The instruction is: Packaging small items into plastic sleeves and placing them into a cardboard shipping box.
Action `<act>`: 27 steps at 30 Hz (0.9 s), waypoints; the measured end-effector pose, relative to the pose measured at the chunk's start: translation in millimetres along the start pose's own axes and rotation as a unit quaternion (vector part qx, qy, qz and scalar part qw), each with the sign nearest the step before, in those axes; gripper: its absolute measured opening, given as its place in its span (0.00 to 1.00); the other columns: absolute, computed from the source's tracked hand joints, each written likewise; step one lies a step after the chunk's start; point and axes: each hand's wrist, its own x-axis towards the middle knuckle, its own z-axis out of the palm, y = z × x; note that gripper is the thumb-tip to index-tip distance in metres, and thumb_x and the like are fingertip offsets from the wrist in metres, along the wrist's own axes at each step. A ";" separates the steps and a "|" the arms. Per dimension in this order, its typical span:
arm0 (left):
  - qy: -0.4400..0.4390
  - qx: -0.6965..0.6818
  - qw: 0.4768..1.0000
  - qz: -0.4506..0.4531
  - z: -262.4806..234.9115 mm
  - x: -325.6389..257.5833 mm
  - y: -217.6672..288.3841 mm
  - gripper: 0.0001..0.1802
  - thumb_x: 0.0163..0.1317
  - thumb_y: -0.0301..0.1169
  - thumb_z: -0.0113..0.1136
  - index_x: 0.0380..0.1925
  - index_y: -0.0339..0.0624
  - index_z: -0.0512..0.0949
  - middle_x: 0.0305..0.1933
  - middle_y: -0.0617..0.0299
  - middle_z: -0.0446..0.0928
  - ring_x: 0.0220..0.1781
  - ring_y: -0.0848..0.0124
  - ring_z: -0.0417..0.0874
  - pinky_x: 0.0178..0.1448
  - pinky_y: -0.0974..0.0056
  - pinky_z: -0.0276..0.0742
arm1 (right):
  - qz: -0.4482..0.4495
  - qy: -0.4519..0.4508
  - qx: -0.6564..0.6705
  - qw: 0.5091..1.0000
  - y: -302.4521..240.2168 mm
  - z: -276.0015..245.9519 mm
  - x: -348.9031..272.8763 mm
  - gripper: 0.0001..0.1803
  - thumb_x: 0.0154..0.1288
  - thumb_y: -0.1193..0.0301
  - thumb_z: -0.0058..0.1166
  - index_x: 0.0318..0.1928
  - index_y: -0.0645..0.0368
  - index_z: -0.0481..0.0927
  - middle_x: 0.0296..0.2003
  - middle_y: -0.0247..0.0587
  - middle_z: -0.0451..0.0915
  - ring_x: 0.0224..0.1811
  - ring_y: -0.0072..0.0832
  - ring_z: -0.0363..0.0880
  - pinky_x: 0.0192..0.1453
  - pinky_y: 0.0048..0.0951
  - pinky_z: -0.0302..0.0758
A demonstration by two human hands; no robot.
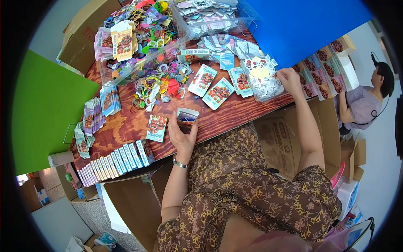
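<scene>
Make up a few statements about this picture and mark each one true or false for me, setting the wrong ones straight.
1. The left hand holds an open box. True.
2. The watch is on the right wrist. False: it is on the left wrist.
3. The right hand is at the white packets. True.
4. The blue panel is on the picture's left. False: it is on the right; the green panel is on the left.
5. A row of boxes stands at the table's near edge. True.
</scene>
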 end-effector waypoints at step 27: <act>0.054 0.038 0.997 -0.035 0.6 -1.1 3.4 0.54 0.49 0.32 0.80 0.73 0.35 0.58 0.63 0.40 0.72 0.61 0.43 0.76 0.62 0.47 0.76 | -0.456 -0.123 0.137 0.871 -296.2 81.0 -44.3 0.20 0.63 0.67 0.67 0.55 0.54 0.83 0.40 0.43 0.84 0.36 0.38 0.86 0.39 0.37 0.82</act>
